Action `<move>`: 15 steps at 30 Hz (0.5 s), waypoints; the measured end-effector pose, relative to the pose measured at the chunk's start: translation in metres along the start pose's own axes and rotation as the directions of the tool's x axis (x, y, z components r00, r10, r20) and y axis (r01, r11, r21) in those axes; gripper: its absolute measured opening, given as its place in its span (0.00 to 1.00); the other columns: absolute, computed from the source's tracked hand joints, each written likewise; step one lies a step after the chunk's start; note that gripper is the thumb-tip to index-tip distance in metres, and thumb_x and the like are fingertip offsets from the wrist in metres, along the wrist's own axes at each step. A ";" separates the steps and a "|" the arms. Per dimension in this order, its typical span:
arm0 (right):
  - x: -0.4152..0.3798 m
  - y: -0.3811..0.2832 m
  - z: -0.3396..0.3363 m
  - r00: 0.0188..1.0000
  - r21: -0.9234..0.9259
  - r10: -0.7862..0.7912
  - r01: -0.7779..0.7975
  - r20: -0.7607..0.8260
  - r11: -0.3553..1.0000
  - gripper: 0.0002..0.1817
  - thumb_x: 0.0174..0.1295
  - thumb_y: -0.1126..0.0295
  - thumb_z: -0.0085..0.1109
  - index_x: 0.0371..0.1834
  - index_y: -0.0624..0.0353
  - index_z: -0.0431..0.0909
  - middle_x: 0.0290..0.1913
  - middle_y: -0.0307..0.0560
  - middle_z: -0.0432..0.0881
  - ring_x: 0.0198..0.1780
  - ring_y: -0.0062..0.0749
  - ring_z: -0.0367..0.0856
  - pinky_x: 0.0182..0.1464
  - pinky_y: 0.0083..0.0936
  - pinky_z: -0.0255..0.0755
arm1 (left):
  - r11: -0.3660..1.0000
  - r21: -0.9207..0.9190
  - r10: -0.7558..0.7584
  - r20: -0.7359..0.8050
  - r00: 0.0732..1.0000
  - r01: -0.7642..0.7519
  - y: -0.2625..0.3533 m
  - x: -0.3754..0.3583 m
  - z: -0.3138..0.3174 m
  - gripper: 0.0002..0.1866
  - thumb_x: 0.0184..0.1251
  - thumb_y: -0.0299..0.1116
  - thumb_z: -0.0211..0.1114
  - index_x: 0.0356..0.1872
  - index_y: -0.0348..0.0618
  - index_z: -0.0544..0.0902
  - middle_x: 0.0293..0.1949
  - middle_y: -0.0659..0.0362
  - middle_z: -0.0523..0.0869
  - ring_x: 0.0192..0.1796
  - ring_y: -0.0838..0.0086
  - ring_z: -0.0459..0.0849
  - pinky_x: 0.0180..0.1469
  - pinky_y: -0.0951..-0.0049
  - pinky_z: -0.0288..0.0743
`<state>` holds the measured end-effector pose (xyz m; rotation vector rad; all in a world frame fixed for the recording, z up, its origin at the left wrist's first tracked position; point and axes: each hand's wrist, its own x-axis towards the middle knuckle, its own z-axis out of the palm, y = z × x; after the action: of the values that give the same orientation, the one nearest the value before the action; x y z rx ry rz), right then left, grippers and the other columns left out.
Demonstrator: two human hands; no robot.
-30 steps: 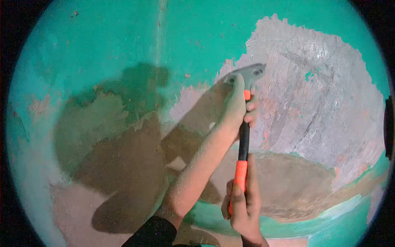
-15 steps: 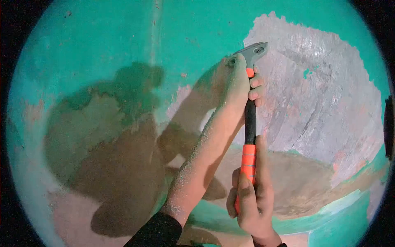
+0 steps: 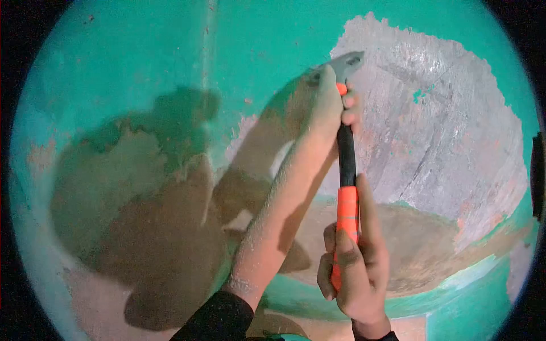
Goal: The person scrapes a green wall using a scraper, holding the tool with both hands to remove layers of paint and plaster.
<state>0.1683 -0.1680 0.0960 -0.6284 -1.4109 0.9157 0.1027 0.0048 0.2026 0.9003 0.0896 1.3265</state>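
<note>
Fingers of the left hand [image 3: 329,111] and right hand [image 3: 361,270] are wrapped round one scraper [image 3: 347,159]. Behind them spreads a green wall [image 3: 273,34]; to their right lies a large, stripped grey patch [image 3: 432,136]. Scraping at this patch's left edge appears to be the step in hand; the next move seems to call for even pressure through both grips. Left of the right fingers, the left forearm [image 3: 281,199], flecked with pale specks, slants up diagonally. Those lower fingers hold the orange grip [image 3: 348,207], index extended alongside. Just above the left fingers sits the grey head [image 3: 344,65], the thumb pressed near it.
</note>
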 end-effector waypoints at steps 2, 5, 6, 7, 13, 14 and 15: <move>0.001 0.003 0.001 1.000 -0.015 -0.002 0.002 -0.011 1.000 0.34 0.75 0.70 0.39 0.81 0.59 0.39 0.29 0.37 0.67 0.14 0.12 0.61 0.13 0.13 0.58 | 0.999 0.025 0.021 0.014 1.000 -0.021 -0.003 -0.002 -0.001 0.20 0.77 0.55 0.45 0.37 0.50 0.69 0.18 0.70 0.65 0.13 0.83 0.60 0.15 0.77 0.58; -0.007 0.019 -0.007 1.000 -0.062 0.025 -0.026 -0.015 0.998 0.34 0.76 0.69 0.40 0.81 0.60 0.39 0.30 0.38 0.67 0.13 0.12 0.61 0.13 0.13 0.57 | 0.995 0.080 -0.056 -0.019 0.998 0.057 -0.014 -0.011 -0.012 0.20 0.78 0.55 0.44 0.37 0.49 0.69 0.19 0.70 0.66 0.13 0.82 0.60 0.15 0.76 0.58; -0.006 0.018 -0.007 1.000 -0.057 0.018 -0.019 -0.017 0.998 0.34 0.76 0.69 0.40 0.80 0.61 0.39 0.30 0.37 0.67 0.13 0.12 0.61 0.13 0.13 0.57 | 0.991 0.100 -0.088 -0.030 0.996 0.091 -0.014 -0.012 -0.011 0.20 0.78 0.55 0.44 0.37 0.49 0.69 0.19 0.70 0.66 0.13 0.82 0.60 0.15 0.76 0.57; -0.005 0.017 -0.005 1.000 -0.048 0.015 -0.017 -0.027 0.999 0.34 0.76 0.69 0.40 0.80 0.61 0.39 0.29 0.37 0.66 0.13 0.11 0.61 0.13 0.13 0.57 | 0.992 0.122 -0.036 -0.013 0.999 0.037 -0.009 -0.006 -0.007 0.21 0.77 0.56 0.44 0.36 0.49 0.69 0.19 0.70 0.65 0.13 0.82 0.59 0.15 0.76 0.57; -0.009 0.014 -0.002 0.999 -0.016 0.008 -0.009 -0.041 1.000 0.34 0.76 0.67 0.42 0.80 0.62 0.40 0.29 0.37 0.66 0.13 0.11 0.61 0.13 0.13 0.57 | 0.980 0.185 -0.072 -0.003 0.997 0.072 -0.011 0.003 -0.016 0.27 0.74 0.65 0.41 0.36 0.49 0.67 0.20 0.68 0.68 0.15 0.80 0.63 0.18 0.72 0.63; -0.008 0.015 -0.003 0.999 -0.017 0.004 -0.004 -0.032 1.000 0.35 0.76 0.66 0.42 0.80 0.62 0.40 0.30 0.37 0.66 0.14 0.11 0.61 0.13 0.13 0.57 | 0.980 0.178 -0.091 0.016 0.996 0.086 -0.012 0.000 -0.016 0.26 0.74 0.64 0.41 0.36 0.49 0.67 0.20 0.68 0.67 0.15 0.81 0.63 0.18 0.72 0.63; -0.004 0.016 -0.002 0.999 -0.026 -0.017 0.016 -0.029 1.000 0.35 0.76 0.66 0.43 0.80 0.62 0.40 0.30 0.37 0.67 0.14 0.11 0.61 0.13 0.13 0.57 | 0.979 0.172 -0.116 0.035 0.993 0.109 -0.012 -0.002 -0.015 0.26 0.74 0.64 0.41 0.36 0.49 0.67 0.19 0.68 0.67 0.15 0.81 0.63 0.18 0.73 0.62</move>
<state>0.1679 -0.1629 0.0806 -0.6463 -1.4019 0.8737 0.1040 0.0113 0.1841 1.0536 0.2186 1.2055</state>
